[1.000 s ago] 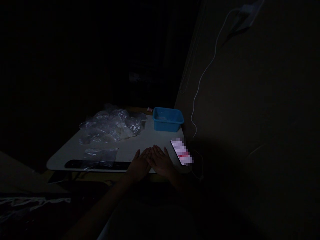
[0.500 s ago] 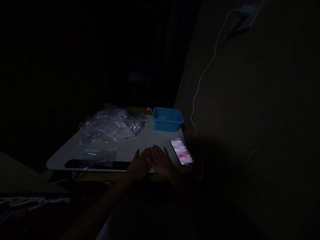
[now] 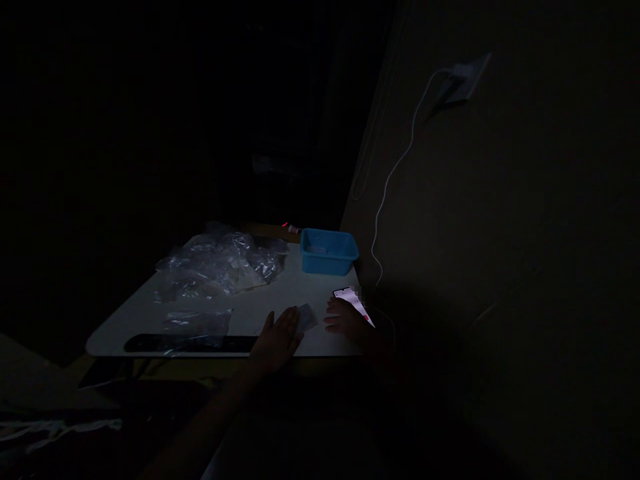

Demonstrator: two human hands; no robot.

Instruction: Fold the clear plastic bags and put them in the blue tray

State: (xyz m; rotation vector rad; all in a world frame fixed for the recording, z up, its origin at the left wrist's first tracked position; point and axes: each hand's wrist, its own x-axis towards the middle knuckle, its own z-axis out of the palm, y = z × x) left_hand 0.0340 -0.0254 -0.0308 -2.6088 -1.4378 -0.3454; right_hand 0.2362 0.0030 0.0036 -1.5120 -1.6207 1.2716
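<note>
My left hand [image 3: 277, 340] lies at the front of the white table [image 3: 280, 293], fingers stretched out, beside a small clear plastic packet [image 3: 305, 318]. To the right of that packet is my right hand [image 3: 346, 320], its fingers spread, partly covering a lit phone [image 3: 357, 305]. A flat clear plastic bag [image 3: 200, 325] lies to the left of my hands. Behind it is a crumpled heap of clear plastic bags [image 3: 220, 263]. The blue basket [image 3: 329, 252] stands at the back right of the table, with something pale and indistinct inside.
A white cable [image 3: 385, 190] hangs down the wall on the right from a socket [image 3: 463, 80]. A small pale and pink item [image 3: 293, 229] sits behind the table's back edge. The surroundings are very dark.
My hands have moved apart, the right one going right to the phone. A small packet now shows between them. The view has shifted slightly.
</note>
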